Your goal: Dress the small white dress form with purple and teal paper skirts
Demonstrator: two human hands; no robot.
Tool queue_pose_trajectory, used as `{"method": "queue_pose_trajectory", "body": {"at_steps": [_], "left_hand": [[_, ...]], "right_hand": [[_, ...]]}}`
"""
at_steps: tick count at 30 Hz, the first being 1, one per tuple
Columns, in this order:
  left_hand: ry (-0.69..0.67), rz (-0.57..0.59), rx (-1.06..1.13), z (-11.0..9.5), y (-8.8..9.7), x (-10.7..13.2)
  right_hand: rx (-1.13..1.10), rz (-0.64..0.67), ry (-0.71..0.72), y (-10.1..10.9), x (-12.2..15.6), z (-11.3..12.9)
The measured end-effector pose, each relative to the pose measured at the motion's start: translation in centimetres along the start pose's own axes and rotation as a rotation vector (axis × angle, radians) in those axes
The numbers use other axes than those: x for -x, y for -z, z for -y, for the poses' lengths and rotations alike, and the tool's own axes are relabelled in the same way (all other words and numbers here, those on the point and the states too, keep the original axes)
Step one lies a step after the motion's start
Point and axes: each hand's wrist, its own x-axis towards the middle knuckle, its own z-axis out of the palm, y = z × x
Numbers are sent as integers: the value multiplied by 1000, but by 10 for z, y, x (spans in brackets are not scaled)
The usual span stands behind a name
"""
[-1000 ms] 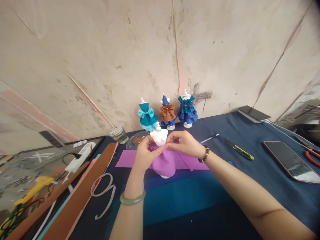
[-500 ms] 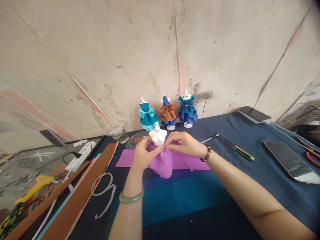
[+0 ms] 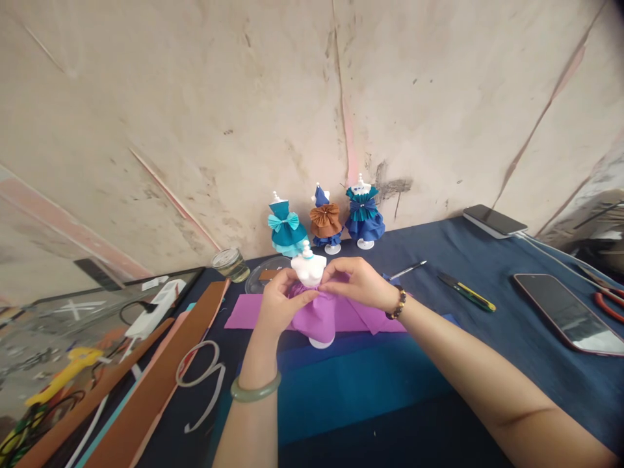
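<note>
A small white mannequin [image 3: 309, 268] stands on its round base at the middle of the table, with purple fabric [image 3: 322, 317] gathered round its waist like a skirt. My left hand [image 3: 277, 304] pinches the fabric at the left of the waist. My right hand [image 3: 358, 281] pinches it at the right, fingertips close to the mannequin. Both hands are closed on the fabric. A flat purple sheet [image 3: 244, 312] lies beneath, over teal fabric [image 3: 355, 387].
Three dressed mini mannequins [image 3: 325, 219] stand by the wall. A glass jar [image 3: 230, 263], scissors [image 3: 199, 374], brown strips [image 3: 160, 383] and a glue gun [image 3: 68, 369] lie left. A utility knife [image 3: 465, 292], a pen [image 3: 408, 269], phones [image 3: 565, 314] and pliers [image 3: 609, 302] lie right.
The hands have shifted slightly on the gathered fabric and the skirt sits a little higher, showing the mannequin's white base. The view has tilted slightly.
</note>
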Motion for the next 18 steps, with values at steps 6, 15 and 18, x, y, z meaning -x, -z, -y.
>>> {"method": "queue_pose_trajectory", "body": {"at_steps": [6,15,18], "left_hand": [[13,27,-82,-1,0,3],[3,44,-26,-7,-1,4],[-2,77,-12,-8,1,4]], "right_hand": [[8,-40,-29,-2,0,-1],[73,96,18,9,0,-2],[96,98,44,10,0,-3]]}}
